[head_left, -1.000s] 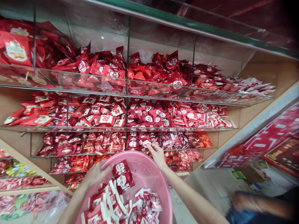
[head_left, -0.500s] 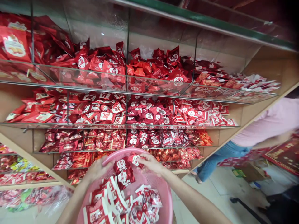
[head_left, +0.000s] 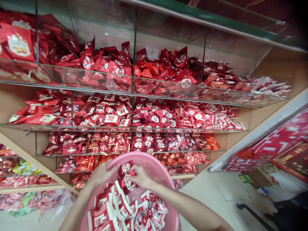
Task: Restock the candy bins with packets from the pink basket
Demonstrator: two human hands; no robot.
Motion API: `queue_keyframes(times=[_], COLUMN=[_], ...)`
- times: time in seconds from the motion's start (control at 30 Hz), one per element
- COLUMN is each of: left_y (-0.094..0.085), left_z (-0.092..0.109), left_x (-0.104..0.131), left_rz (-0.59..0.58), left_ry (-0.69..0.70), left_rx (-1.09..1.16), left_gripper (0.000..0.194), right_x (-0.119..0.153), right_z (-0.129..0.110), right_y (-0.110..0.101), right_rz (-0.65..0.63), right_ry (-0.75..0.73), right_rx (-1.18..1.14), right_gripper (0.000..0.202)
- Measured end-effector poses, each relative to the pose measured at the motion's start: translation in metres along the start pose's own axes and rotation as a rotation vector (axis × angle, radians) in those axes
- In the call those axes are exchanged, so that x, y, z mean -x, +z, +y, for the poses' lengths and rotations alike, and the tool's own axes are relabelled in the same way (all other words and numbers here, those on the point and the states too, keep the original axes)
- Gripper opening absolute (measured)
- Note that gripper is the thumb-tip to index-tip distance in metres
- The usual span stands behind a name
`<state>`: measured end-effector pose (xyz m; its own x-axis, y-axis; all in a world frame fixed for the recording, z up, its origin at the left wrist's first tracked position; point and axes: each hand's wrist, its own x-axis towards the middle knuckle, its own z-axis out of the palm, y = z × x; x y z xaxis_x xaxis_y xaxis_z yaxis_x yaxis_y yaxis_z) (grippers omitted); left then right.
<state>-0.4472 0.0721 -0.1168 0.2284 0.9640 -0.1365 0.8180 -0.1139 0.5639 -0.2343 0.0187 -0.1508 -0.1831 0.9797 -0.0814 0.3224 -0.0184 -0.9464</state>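
Note:
A pink plastic basket (head_left: 158,166) stands below the shelves, with red-and-white wrapped packets (head_left: 102,213) heaped in its near part. My left hand (head_left: 102,175) is closed over the basket's left rim, its fingertips reaching inside. Inside, my right hand (head_left: 141,177) has its fingers bent and pinched on a small dark red packet (head_left: 131,175). Other dark red packets with white labels (head_left: 125,167) lie against it, partly covered by the fingers. Smaller red-and-white packets (head_left: 154,205) fill the right side of the heap.
Tiered shelves with clear dividers hold red packets (head_left: 154,118) in front of me. Larger red bags (head_left: 18,43) sit at upper left. Plastic-wrapped sweets (head_left: 31,203) are at lower left. At right lie a cardboard box (head_left: 261,176) and a dark bar (head_left: 252,211) on the tiled floor.
My right hand has moved left and slightly down within the basket, with a packet in its fingers. My left hand stays at the rim. The person at right has left the view.

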Motion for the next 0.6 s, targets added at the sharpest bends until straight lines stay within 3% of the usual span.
queue_keyframes(times=[0.2,0.37,0.5,0.6], left_y=[0.002,0.001,0.000,0.001], left_z=[-0.004,-0.002,-0.001,-0.003], left_x=[0.000,0.002,0.003,0.004], left_rz=[0.055,0.046,0.036,0.051], left_ry=[-0.024,-0.032,-0.011,-0.007], left_rx=[-0.010,0.005,0.033,0.033], left_gripper=[0.073,0.073,0.064,0.062], right_x=[0.004,0.006,0.008,0.002], right_z=[-0.009,-0.010,-0.015,-0.030], right_y=[-0.001,0.000,-0.007,-0.028], right_rz=[0.049,0.084,0.125,0.246], right_ry=[-0.055,-0.060,-0.071,-0.177], right_rx=[0.351,0.681,0.694,0.616], right_gripper=[0.027,0.040,0.046,0.039])
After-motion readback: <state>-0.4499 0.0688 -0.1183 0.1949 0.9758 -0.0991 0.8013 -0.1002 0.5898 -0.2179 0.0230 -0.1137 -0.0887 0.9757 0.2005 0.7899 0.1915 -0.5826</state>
